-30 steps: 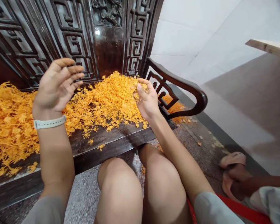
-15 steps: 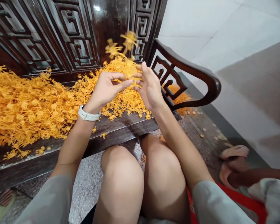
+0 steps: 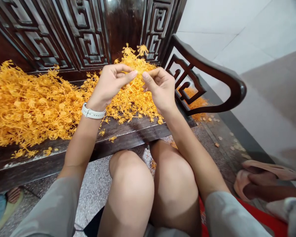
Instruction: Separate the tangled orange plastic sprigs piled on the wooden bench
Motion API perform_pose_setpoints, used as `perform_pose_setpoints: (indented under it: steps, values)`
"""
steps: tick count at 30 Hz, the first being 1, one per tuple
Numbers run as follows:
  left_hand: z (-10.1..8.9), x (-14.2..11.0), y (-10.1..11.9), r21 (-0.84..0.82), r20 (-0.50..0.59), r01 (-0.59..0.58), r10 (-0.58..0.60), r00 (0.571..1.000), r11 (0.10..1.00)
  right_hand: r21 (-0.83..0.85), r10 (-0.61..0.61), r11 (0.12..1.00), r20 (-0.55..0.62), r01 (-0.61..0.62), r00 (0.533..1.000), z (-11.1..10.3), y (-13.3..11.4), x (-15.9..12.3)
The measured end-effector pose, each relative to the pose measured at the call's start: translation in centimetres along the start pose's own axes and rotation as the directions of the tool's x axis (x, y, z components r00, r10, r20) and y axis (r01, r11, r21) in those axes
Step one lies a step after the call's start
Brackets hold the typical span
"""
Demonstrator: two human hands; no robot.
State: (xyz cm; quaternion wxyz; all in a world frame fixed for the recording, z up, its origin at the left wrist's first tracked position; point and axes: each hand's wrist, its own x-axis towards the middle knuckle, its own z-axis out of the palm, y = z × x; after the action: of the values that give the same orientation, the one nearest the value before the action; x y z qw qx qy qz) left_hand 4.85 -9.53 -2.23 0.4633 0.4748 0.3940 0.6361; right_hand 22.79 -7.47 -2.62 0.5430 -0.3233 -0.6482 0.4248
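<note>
A second earlier the left hand had hung open and empty; by now it had closed in beside the right hand, and the fingers of both were pinched on one orange plastic sprig, held above the orange heap near the bench's right armrest, apparently being worked apart.

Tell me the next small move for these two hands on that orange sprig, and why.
Probably pull the hands gently apart to snap a piece off. The left hand and right hand each pinch the same orange plastic sprig between thumb and forefinger, close together, held above the orange pile on the wooden bench.
</note>
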Motion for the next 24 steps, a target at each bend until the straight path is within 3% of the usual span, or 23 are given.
perform_pose_setpoints:
  steps: [5,12,18,24]
  values:
    - [0.4,0.1,-0.3,-0.016,-0.017,-0.002,0.002,1.000,1.000,0.020,0.013,1.000,-0.004,-0.013,1.000,0.2,-0.2,-0.2]
    - [0.9,0.2,-0.9,-0.077,-0.018,0.024,-0.025,1.000,0.997,0.047,0.092,0.994,0.159,-0.100,0.983,0.6,-0.1,-0.7]
    - [-0.3,0.3,-0.5,-0.087,0.021,0.070,-0.068,0.997,0.994,0.003,0.031,0.999,0.117,-0.032,0.993,0.1,0.3,-0.4]
    - [0.3,-0.1,0.3,-0.201,0.114,0.181,-0.161,0.980,0.963,-0.038,-0.012,0.999,0.048,0.014,0.999,-0.1,0.3,-0.1]
